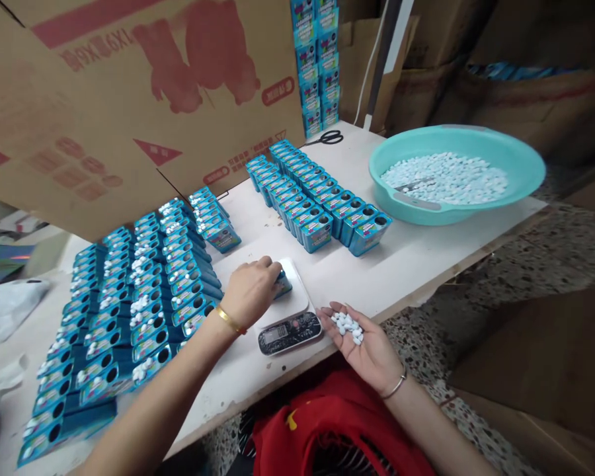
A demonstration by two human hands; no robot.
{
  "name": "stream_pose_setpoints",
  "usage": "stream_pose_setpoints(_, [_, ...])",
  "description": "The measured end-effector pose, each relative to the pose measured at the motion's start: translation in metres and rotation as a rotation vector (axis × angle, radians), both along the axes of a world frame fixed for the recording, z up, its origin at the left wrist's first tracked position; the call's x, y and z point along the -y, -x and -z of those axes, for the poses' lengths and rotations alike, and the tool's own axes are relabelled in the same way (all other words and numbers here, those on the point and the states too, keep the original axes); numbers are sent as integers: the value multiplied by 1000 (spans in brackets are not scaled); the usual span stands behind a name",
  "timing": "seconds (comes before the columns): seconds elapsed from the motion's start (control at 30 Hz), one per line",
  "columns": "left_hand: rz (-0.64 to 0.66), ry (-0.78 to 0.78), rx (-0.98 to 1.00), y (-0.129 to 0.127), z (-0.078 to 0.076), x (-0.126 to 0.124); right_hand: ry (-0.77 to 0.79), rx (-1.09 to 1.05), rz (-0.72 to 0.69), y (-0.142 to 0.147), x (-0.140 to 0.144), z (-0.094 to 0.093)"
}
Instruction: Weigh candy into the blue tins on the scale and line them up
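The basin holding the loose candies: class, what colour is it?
Turquoise, a light blue-green; the basin shows best in the head view.

We see a glossy plastic basin [525, 173], matt cardboard box [129, 119], smooth pale wooden table [416, 258], glossy printed tins [317, 198], chalky matt tablets [348, 325].

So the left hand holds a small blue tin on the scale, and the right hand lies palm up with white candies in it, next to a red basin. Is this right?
Only the colour is wrong. In the head view the basin is teal. The left hand does hold a small blue tin on the scale, and the right hand lies palm up with white candies.
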State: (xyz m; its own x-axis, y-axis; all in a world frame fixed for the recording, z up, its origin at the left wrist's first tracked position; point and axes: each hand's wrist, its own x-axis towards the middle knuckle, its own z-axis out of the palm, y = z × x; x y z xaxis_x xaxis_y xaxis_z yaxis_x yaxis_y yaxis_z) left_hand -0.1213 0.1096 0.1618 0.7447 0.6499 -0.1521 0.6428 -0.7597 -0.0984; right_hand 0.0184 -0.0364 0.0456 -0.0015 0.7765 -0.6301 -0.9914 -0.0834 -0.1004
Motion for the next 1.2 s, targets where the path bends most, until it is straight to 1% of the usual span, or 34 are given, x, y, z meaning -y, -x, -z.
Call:
stream_pose_setpoints(0.07, [44, -31, 114, 1, -6, 11, 6, -17, -22, 2, 4, -4])
stream_pose_setpoints(0.1, [81, -24, 178, 1, -7, 21, 5, -33, -37, 4, 6, -6])
stream_pose_setpoints(0.13, [122, 8, 230, 1, -6, 32, -1, -52, -50, 6, 8, -7])
stream_pose_setpoints(0.17, [162, 57, 262, -1, -2, 46, -8, -74, -59, 8, 9, -8])
stream_pose_setpoints(0.2, [199, 121, 276, -2, 6, 60, -14, -98, -64, 10, 11, -8])
stream_pose_setpoints(0.27, [226, 208, 268, -7, 29, 88, -13, -149, -63, 15, 15, -7])
stream_pose_setpoints(0.33, [207, 241, 278, -12, 56, 110, 13, -188, -74, 19, 19, -6])
stream_pose_setpoints(0.4, [170, 254, 307, -15, 78, 124, 49, -211, -99, 21, 23, -5])
stream_pose_setpoints(0.43, [154, 261, 321, -17, 85, 129, 65, -212, -108, 22, 24, -5])
stream_pose_setpoints(0.5, [130, 275, 335, -18, 92, 133, 89, -205, -113, 21, 26, -5])
stream_pose_setpoints(0.6, [99, 307, 359, -19, 91, 132, 95, -195, -107, 20, 29, -4])
stream_pose_setpoints(0.7, [77, 336, 416, -17, 90, 130, 53, -186, -119, 18, 31, 3])
stream_pose_setpoints(0.8, [82, 364, 480, -13, 93, 129, 7, -168, -127, 17, 31, 11])
stream_pose_setpoints(0.9, [82, 431, 580, -7, 92, 125, -12, -152, -109, 19, 27, 12])
stream_pose_setpoints(0.97, [60, 483, 688, -1, 84, 116, 0, -146, -83, 22, 21, 6])
stream_pose_setpoints(1.03, [19, 469, 804, 4, 69, 101, 17, -130, -67, 26, 14, -2])
stream_pose_setpoints(1.13, [-50, 306, 918, 11, 43, 67, 17, -98, -90, 31, 5, -14])
stream_pose_setpoints(1.2, [-91, 188, 937, 13, 31, 43, 12, -92, -102, 32, 1, -17])
